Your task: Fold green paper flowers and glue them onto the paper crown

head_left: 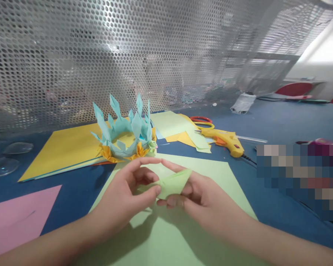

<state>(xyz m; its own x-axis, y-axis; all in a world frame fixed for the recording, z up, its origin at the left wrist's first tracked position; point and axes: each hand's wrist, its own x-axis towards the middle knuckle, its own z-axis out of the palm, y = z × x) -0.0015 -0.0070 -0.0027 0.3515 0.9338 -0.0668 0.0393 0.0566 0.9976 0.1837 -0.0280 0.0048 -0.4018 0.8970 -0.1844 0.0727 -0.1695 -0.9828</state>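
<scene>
Folded paper: a small light green folded piece (174,184), held between the two hands above a large pale green sheet (180,236); its wider end points right.
Left hand: the left hand (130,188) grips the narrower end, thumb on the near face, the other fingers curled behind; the index finger arches over the top.
Right hand: the right hand (202,194) holds the wider end, thumb along the lower edge, fingers behind; its index fingertip meets or nearly meets the left one.
Paper crown: a light blue crown (123,136) with tall pointed tips stands beyond the left hand, orange-yellow paper flowers (140,150) around its base.
Left side: a yellow sheet (58,142) lies behind and left of the crown; a pink sheet (19,221) lies nearer, beside the left forearm.
Right of crown: green and yellow paper pieces (172,125) overlap near red and yellow looped handles (202,122).
Glue gun: a yellow glue gun (224,138) lies on its side, nozzle leftward.
Support: a dark blue bench (279,125), backed by a perforated metal panel (127,44).
</scene>
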